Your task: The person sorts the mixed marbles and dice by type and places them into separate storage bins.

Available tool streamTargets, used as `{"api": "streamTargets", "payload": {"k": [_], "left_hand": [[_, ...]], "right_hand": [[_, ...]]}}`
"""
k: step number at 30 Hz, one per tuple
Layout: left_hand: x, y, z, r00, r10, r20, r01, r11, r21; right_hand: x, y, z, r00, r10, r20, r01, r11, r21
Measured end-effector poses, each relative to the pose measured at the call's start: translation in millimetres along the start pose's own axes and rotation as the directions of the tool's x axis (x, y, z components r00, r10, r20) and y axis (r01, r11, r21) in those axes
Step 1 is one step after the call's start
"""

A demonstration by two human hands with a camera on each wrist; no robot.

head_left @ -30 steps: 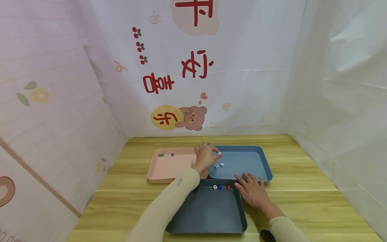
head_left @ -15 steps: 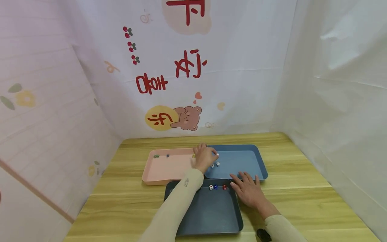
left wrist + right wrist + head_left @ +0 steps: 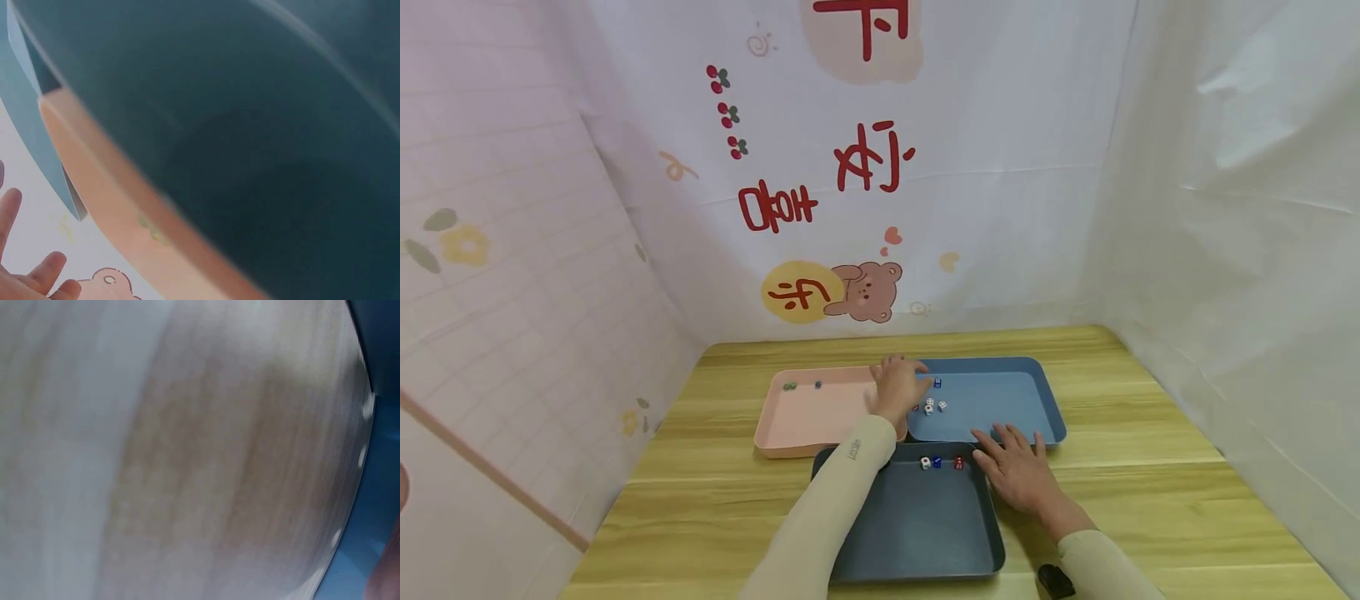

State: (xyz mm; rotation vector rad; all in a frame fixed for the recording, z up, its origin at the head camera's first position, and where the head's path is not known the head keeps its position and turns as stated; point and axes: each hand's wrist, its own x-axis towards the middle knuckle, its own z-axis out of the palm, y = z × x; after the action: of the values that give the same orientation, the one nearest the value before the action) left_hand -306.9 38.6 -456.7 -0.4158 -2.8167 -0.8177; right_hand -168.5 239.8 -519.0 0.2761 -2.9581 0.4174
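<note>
My left hand [image 3: 898, 388] hovers where the pink tray [image 3: 805, 451] meets the blue tray [image 3: 1000, 412], thumb and index finger apart with nothing between them. Just beyond those fingertips is a blue die [image 3: 937, 382]. Nearer me in the blue tray sit white dice [image 3: 942, 406], with a red one [image 3: 915, 408] partly hidden by the hand. In the left wrist view, spread fingers [image 3: 47, 272] show at the lower left. My right hand [image 3: 1017, 473] rests with extended fingers by the near rim of the blue tray and the dark tray's right corner.
Along the far side of the dark tray [image 3: 917, 533] lie a white die [image 3: 925, 462], a blue die [image 3: 937, 462] and a red die [image 3: 958, 462]. Green dice [image 3: 790, 386] and a small blue die [image 3: 817, 385] occupy the pink tray's far left. A black object [image 3: 1055, 581] lies beside the right sleeve.
The white die pinched by my left hand has been let go into the blue tray, beside the other white dice. The thumb and index finger have parted. My right hand stays in place.
</note>
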Motion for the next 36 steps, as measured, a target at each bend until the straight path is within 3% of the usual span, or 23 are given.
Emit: {"api": "streamTargets", "payload": {"k": [9, 21, 30, 36], "left_hand": [[0.6, -4.6, -16.1, 0.999, -0.024, 0.044, 0.023, 1.000, 0.011], [-18.9, -12.0, -32.4, 0.989, 0.066, 0.129, -0.058, 0.996, -0.068], [-41.3, -38.3, -58.0, 0.978, 0.124, 0.168, -0.096, 0.982, -0.165], [-56.1, -59.9, -73.5, 0.971, 0.135, 0.196, -0.108, 0.983, -0.147]], "right_hand": [[-0.1, -2.7, -2.7, 1.000, 0.009, 0.010, -0.009, 1.000, 0.006], [-1.9, -6.9, -2.4, 1.000, 0.008, 0.015, -0.008, 1.000, 0.013], [-2.0, -7.9, -6.1, 1.000, -0.013, -0.010, 0.014, 0.999, 0.039], [-2.2, -7.1, -7.6, 1.000, -0.019, -0.008, 0.019, 0.998, 0.063]]}}
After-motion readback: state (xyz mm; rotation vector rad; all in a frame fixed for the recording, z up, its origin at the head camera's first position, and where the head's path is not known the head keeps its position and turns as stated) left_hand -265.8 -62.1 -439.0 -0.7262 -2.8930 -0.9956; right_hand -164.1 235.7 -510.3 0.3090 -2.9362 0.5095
